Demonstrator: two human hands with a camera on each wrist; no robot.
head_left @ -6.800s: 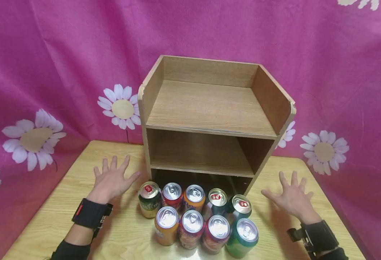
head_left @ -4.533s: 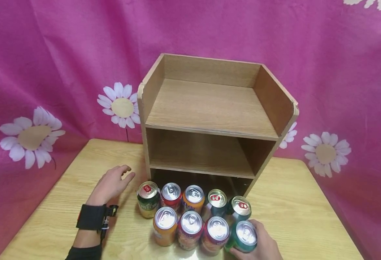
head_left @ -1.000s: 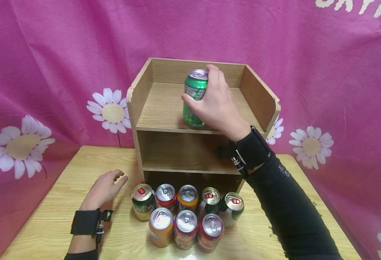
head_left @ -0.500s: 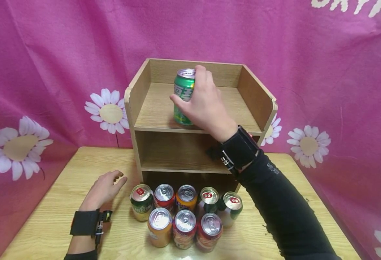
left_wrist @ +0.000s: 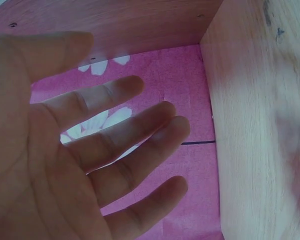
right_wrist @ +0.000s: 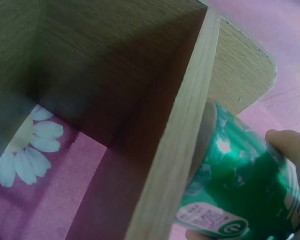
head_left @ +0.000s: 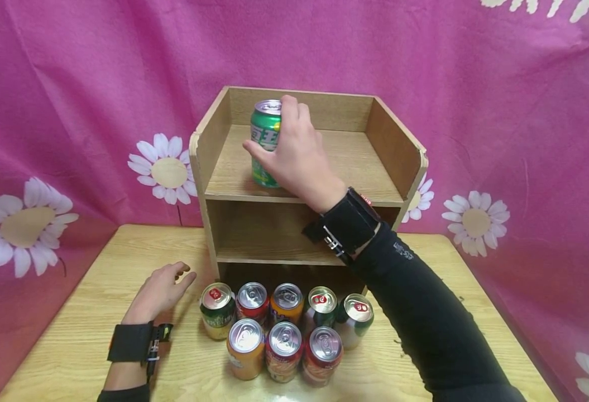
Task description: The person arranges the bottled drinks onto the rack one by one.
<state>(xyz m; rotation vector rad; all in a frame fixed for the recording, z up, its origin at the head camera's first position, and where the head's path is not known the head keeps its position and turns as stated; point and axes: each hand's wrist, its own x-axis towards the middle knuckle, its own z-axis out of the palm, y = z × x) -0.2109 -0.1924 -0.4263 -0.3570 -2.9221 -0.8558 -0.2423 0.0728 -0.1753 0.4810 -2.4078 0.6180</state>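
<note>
My right hand (head_left: 300,156) grips a green soda can (head_left: 262,124) at the left front of the wooden shelf unit's top level (head_left: 324,167). Thumb and fingers wrap its sides, and the can is upright. In the right wrist view the green can (right_wrist: 235,175) has its base close behind the shelf's front edge (right_wrist: 182,130); whether it touches the board I cannot tell. My left hand (head_left: 158,293) is low over the table, left of the unit, holding nothing. The left wrist view shows this hand (left_wrist: 65,160) with fingers loosely bent and spread.
Several soda cans stand in two rows before the unit, among them a dark green one (head_left: 218,321), an orange one (head_left: 246,357) and a red one (head_left: 321,363). The middle level (head_left: 259,234) lies beneath the top. A pink flowered cloth (head_left: 98,100) hangs behind the table (head_left: 63,346).
Earlier, both hands were spread beside the cans. My right hand took the green can from the front row, raised it to the top level, and has since moved it left.
</note>
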